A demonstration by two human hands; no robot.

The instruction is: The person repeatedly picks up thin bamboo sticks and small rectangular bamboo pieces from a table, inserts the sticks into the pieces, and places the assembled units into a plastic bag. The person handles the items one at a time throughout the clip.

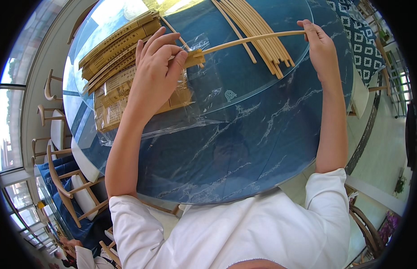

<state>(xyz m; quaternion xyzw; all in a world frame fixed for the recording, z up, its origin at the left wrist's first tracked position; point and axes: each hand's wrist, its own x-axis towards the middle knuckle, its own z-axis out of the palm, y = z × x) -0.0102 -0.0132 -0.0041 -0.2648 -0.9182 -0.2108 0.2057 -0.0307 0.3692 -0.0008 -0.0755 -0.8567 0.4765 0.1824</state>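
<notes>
In my right hand (317, 41), fingertips and thumb pinch one end of a long, light wooden chopstick (249, 39). It reaches leftward across the table, its other end at the mouth of a brown paper sleeve (194, 58). My left hand (160, 56) grips that sleeve by the thumb, the other fingers raised and spread; part of the sleeve is hidden behind the hand. Beneath and left of this hand lie stacked brown printed paper sleeves (116, 47). More flat sleeves (106, 112) rest on clear plastic wrap (201, 96).
Several loose chopsticks (244, 20) lie side by side beyond the held one. All this sits on a round glass turntable (244, 99) over a dark blue marbled table (235, 157). Wooden chairs (67, 193) stand at the left; a patterned cloth (363, 45) hangs at the far right.
</notes>
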